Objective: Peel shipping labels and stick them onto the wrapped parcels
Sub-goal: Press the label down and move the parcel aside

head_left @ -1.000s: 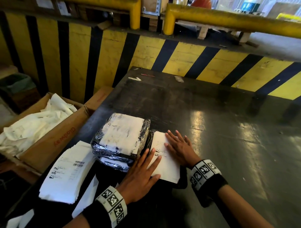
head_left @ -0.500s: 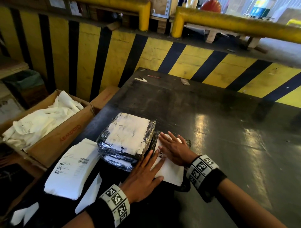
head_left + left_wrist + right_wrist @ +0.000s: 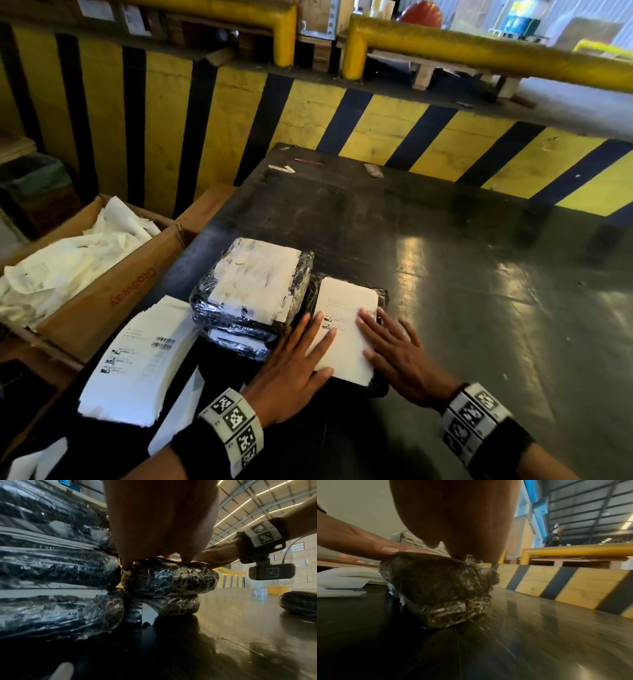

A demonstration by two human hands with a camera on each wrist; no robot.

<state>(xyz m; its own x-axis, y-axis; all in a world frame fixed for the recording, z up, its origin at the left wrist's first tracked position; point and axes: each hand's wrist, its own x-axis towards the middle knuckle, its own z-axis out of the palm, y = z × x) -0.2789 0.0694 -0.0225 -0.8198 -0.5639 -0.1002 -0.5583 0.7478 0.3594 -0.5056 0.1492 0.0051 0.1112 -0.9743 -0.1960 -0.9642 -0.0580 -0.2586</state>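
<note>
A white shipping label (image 3: 346, 325) lies on top of a black film-wrapped parcel (image 3: 382, 298) near the table's front. My left hand (image 3: 298, 359) lies flat with straight fingers on the label's left edge. My right hand (image 3: 394, 349) presses flat on its right side. In the left wrist view the parcel (image 3: 169, 577) bulges under my palm, stacked on another wrapped parcel (image 3: 178, 605). The right wrist view shows the same parcel (image 3: 436, 582) from the other side. Just to the left sits a taller stack of wrapped parcels (image 3: 253, 291) with a smudged white label on top.
A pile of label sheets (image 3: 137, 359) lies at the front left of the dark table (image 3: 479, 308). A cardboard box (image 3: 102, 294) of crumpled backing paper stands off the left edge. A yellow-and-black striped barrier (image 3: 376, 130) runs behind. Another wrapped parcel (image 3: 298, 603) lies to the right.
My right hand has slid back toward me along the label, uncovering its far half. The left hand stays flat on the label's left edge.
</note>
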